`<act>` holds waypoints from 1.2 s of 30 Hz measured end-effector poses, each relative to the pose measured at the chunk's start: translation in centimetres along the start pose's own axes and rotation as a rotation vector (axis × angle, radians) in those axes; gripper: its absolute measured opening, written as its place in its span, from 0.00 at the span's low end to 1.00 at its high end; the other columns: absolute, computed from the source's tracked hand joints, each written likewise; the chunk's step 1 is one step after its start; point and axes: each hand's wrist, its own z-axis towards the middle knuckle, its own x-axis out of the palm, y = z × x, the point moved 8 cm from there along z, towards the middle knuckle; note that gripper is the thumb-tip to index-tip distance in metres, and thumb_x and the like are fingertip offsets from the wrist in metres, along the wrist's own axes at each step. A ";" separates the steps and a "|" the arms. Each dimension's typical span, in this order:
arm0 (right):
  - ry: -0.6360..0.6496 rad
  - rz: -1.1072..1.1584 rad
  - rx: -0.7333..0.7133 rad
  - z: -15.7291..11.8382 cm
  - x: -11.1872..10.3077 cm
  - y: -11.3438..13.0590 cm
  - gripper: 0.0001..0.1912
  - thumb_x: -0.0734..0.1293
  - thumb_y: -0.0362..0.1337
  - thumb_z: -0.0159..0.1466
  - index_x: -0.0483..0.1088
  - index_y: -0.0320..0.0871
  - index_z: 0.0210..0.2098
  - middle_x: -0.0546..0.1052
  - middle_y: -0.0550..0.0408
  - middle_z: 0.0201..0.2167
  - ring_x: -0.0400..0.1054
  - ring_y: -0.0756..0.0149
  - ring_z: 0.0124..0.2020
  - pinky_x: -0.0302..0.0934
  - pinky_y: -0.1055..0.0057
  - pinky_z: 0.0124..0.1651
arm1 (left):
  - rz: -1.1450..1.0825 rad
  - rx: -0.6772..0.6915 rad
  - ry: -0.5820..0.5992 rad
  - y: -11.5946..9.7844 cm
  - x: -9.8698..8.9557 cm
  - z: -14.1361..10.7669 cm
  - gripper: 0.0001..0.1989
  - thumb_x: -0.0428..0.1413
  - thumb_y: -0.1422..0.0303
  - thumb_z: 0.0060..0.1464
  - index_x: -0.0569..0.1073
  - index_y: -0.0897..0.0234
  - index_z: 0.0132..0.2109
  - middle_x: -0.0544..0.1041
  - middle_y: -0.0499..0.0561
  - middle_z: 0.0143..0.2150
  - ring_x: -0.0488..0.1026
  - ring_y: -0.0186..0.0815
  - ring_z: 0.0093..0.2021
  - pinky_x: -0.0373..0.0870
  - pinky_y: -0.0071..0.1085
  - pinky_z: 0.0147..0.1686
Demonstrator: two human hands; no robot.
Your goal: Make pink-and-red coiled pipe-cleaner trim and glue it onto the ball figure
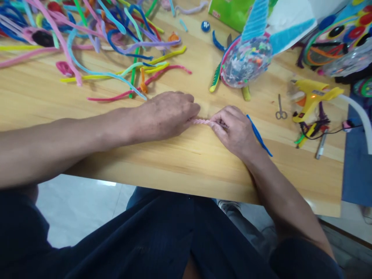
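Between my hands stretches a pink twisted pipe cleaner (202,121), low over the wooden table. My left hand (174,114) is closed around its left end, and the fingertips curl out of sight. The thumb and fingers of my right hand (231,126) pinch the other end. Just right of that hand lies a blue pipe cleaner (259,135). Beyond my left hand, a red pipe cleaner (157,75) and a small orange twisted piece (143,81) rest on the table.
Many coloured pipe cleaners (95,38) heap at the back left. A clear plastic ornament with blue ears (247,60) stands behind my hands, beside green-handled pliers (215,78). To the right are small scissors (280,110), a yellow glue gun (312,97) and a pen (321,145).
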 end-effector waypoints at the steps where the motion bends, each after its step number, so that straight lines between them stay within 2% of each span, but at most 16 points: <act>1: 0.007 0.005 0.000 0.0 0.0 0.0 0.06 0.69 0.36 0.73 0.74 0.49 0.37 0.78 0.52 0.35 0.70 0.56 0.39 0.64 0.57 0.46 | -0.006 -0.018 0.016 0.3 0.0 0.0 0.14 0.52 0.65 0.75 0.82 0.64 0.47 0.81 0.55 0.43 0.81 0.43 0.44 0.73 0.37 0.49; 7: 0.005 0.015 -0.003 0.0 0.0 0.1 0.06 0.70 0.40 0.74 0.75 0.50 0.39 0.78 0.51 0.36 0.70 0.53 0.40 0.65 0.54 0.48 | -0.027 -0.029 0.085 0.1 -0.2 0.0 0.13 0.52 0.67 0.74 0.81 0.63 0.45 0.81 0.54 0.41 0.80 0.41 0.42 0.71 0.35 0.45; 12: -0.004 -0.026 -0.020 0.0 0.5 -0.1 0.10 0.67 0.41 0.77 0.75 0.49 0.38 0.79 0.51 0.37 0.72 0.54 0.42 0.67 0.53 0.51 | -0.027 -0.092 0.123 -0.1 -0.3 0.1 0.19 0.49 0.59 0.78 0.80 0.63 0.44 0.82 0.54 0.42 0.80 0.41 0.41 0.70 0.35 0.42; 16: 0.010 -0.028 0.012 0.0 0.5 -0.4 0.11 0.67 0.42 0.77 0.76 0.49 0.38 0.80 0.50 0.37 0.73 0.52 0.43 0.69 0.51 0.53 | -0.036 -0.065 0.040 0.1 0.1 0.0 0.23 0.48 0.54 0.78 0.80 0.62 0.43 0.81 0.52 0.38 0.80 0.41 0.40 0.71 0.34 0.43; 20: 0.012 -0.016 0.041 -0.5 -0.4 -0.7 0.04 0.71 0.43 0.74 0.77 0.50 0.44 0.82 0.49 0.42 0.74 0.48 0.47 0.69 0.48 0.55 | -0.061 -0.038 -0.051 0.7 -0.3 -0.3 0.20 0.52 0.51 0.76 0.80 0.61 0.48 0.82 0.52 0.39 0.80 0.41 0.40 0.72 0.34 0.43; 22: 0.006 -0.007 0.041 -0.8 -1.0 -0.8 0.04 0.71 0.41 0.73 0.78 0.50 0.45 0.82 0.49 0.43 0.74 0.48 0.47 0.69 0.48 0.56 | -0.082 -0.032 -0.084 0.6 -0.5 -0.2 0.18 0.55 0.52 0.74 0.80 0.61 0.51 0.82 0.53 0.41 0.80 0.42 0.41 0.73 0.34 0.43; 25: 0.014 -0.004 0.041 -1.1 -1.3 -0.9 0.05 0.69 0.40 0.74 0.78 0.50 0.42 0.81 0.50 0.39 0.73 0.51 0.44 0.68 0.49 0.54 | -0.093 0.001 -0.089 -0.3 0.0 0.0 0.14 0.54 0.59 0.74 0.81 0.61 0.51 0.82 0.56 0.45 0.80 0.43 0.44 0.74 0.35 0.45; 28: 0.019 -0.020 0.033 -1.2 -1.1 -0.6 0.07 0.68 0.38 0.74 0.77 0.49 0.39 0.80 0.50 0.37 0.72 0.52 0.42 0.68 0.51 0.51 | -0.094 0.057 -0.092 -1.5 0.8 0.2 0.15 0.52 0.64 0.76 0.82 0.64 0.50 0.81 0.59 0.47 0.79 0.45 0.47 0.76 0.39 0.48; 32: 0.033 -0.037 0.001 -1.3 -0.8 0.3 0.09 0.66 0.36 0.75 0.75 0.48 0.37 0.79 0.50 0.35 0.71 0.54 0.40 0.66 0.54 0.48 | -0.112 0.118 -0.135 -2.3 1.3 0.2 0.16 0.50 0.65 0.77 0.83 0.63 0.50 0.82 0.59 0.46 0.79 0.44 0.46 0.76 0.40 0.48; 36: 0.045 -0.026 0.021 -1.7 -1.6 0.1 0.03 0.69 0.36 0.72 0.75 0.49 0.41 0.80 0.51 0.37 0.72 0.54 0.41 0.66 0.55 0.49 | -0.110 0.134 -0.146 -2.1 1.4 0.1 0.16 0.51 0.66 0.77 0.84 0.63 0.49 0.82 0.58 0.46 0.79 0.44 0.46 0.76 0.40 0.48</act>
